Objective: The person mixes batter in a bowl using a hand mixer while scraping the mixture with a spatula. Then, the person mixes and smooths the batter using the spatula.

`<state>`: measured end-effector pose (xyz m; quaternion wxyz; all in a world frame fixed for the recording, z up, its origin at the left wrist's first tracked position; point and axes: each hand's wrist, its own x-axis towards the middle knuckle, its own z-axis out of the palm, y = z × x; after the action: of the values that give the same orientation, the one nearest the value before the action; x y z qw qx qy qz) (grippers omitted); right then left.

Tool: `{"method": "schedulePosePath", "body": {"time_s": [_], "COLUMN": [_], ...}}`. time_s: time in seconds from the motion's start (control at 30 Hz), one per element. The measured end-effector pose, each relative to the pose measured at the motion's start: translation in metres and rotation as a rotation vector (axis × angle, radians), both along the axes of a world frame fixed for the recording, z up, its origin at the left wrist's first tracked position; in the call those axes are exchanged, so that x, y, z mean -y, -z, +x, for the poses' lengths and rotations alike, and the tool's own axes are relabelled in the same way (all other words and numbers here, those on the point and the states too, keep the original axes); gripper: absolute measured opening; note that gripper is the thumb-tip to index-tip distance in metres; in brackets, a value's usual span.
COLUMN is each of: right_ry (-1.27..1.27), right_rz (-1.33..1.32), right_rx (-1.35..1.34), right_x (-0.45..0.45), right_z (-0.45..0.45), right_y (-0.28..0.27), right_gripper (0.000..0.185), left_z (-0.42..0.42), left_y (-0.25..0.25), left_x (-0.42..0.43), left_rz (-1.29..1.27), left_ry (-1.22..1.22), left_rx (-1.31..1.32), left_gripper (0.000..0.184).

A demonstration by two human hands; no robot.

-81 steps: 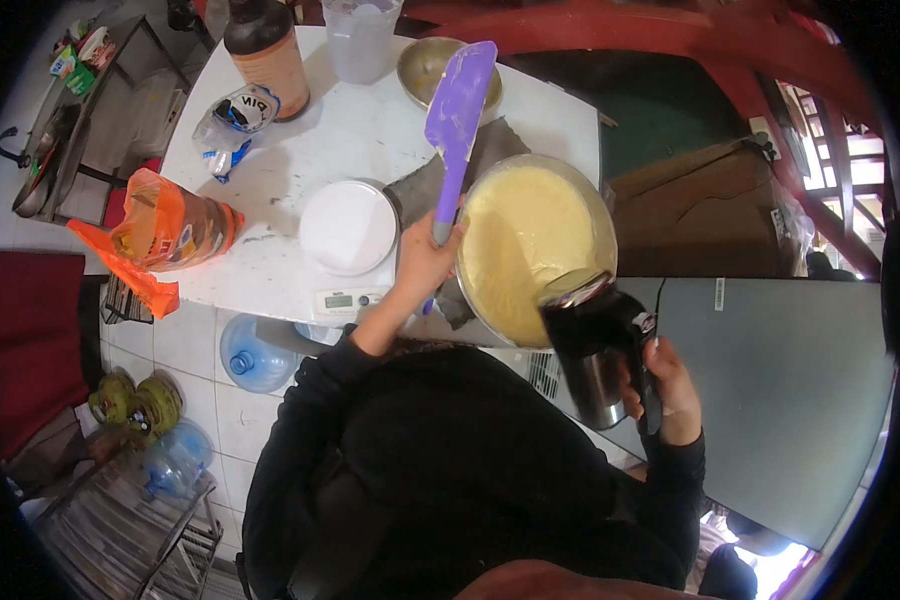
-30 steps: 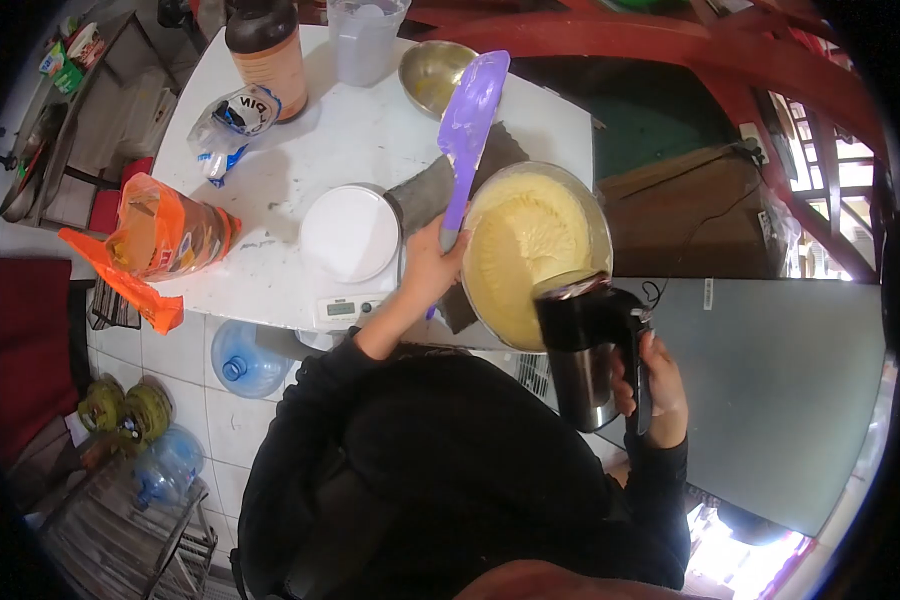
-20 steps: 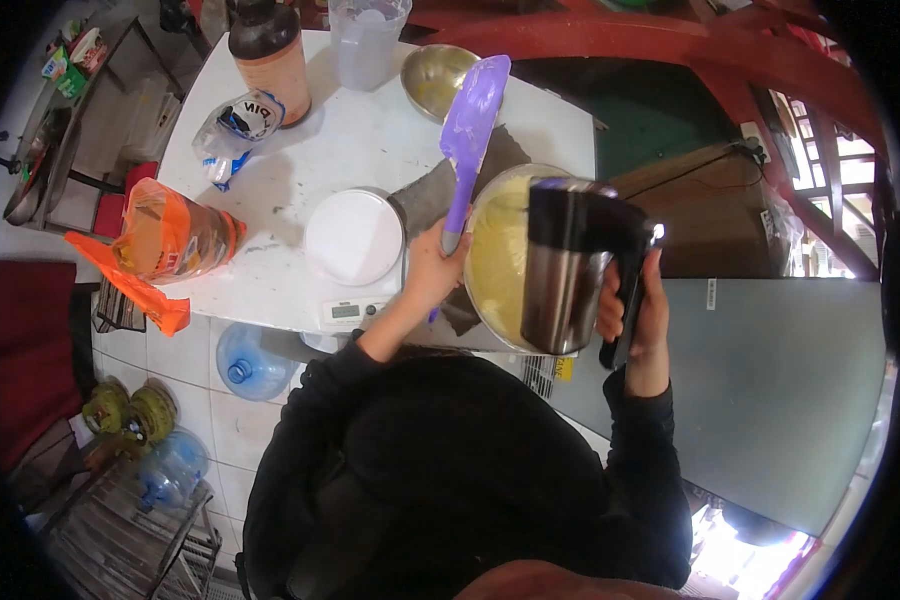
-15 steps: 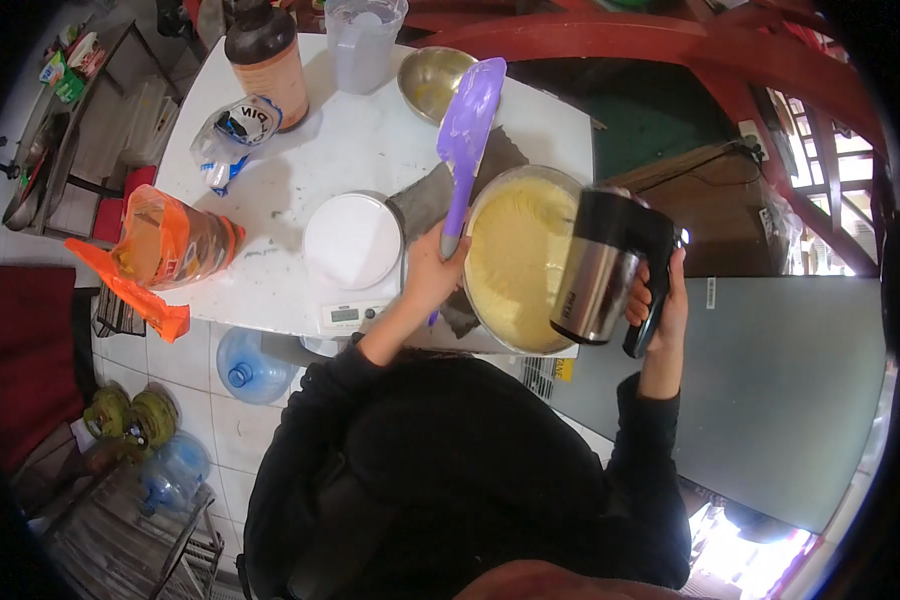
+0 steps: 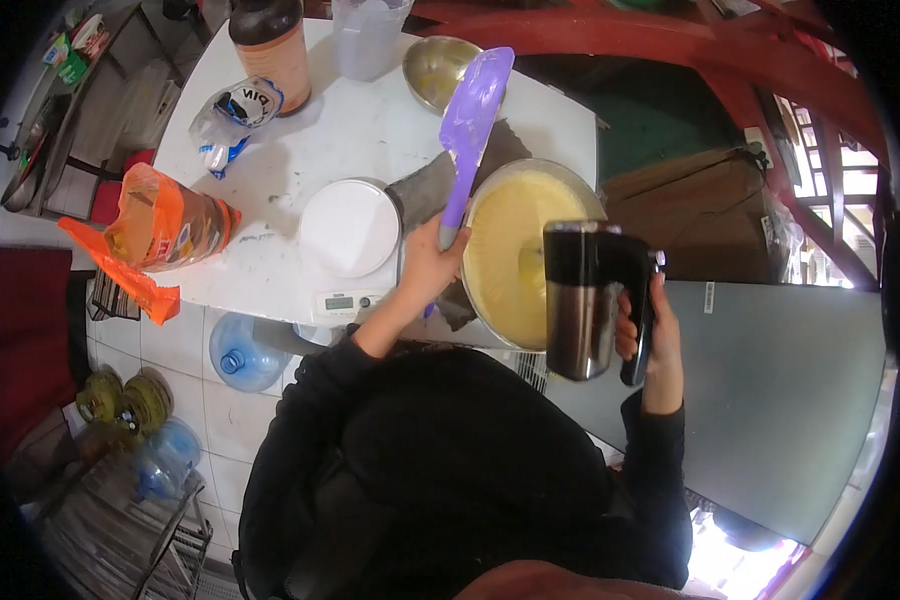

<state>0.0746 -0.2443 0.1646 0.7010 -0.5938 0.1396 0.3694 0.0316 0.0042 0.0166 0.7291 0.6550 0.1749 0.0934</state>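
My right hand is wrapped round the handle of a black and silver hand mixer, held over the right side of a mixing bowl. Pale yellow batter fills the bowl, and the mixer's beaters reach into it, partly hidden by the body. My left hand grips a purple spatula by its grey and purple handle, at the bowl's left rim. The spatula points up and away, with pale smears on its blade. Left of that hand stands a kitchen scale with a round white plate.
On the white table are an orange bag, a crumpled plastic packet, a large brown bottle, a clear jug and a small metal bowl. A grey cloth lies beneath the mixing bowl. A grey surface stands at right.
The mixer has moved toward me and now stands more upright over the bowl. The batter's surface looks smoother. My left hand keeps its grip on the spatula. The whole view has shifted slightly.
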Motion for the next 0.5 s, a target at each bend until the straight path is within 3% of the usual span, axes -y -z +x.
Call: {"method": "schedulePosePath", "body": {"time_s": [0.2,0.37,0.5], "right_ry": [-0.012,-0.126,-0.103], "right_rz": [0.047,-0.002,-0.095], "right_rx": [-0.050,0.067,0.001], "right_x": [-0.031,-0.023,0.009], "right_z": [0.041,0.010,-0.009], "right_y": [-0.001,-0.003,-0.016], "right_gripper": [0.052,0.045,0.043], "left_z": [0.000,-0.001,0.000], "left_y": [0.001,0.005,0.004], "left_x": [0.000,0.001,0.002], "left_rz": [0.013,0.018,-0.005], "left_ry": [-0.009,-0.015,-0.020], "left_rx": [0.007,0.006,0.009], "left_gripper": [0.026,0.025,0.027]}}
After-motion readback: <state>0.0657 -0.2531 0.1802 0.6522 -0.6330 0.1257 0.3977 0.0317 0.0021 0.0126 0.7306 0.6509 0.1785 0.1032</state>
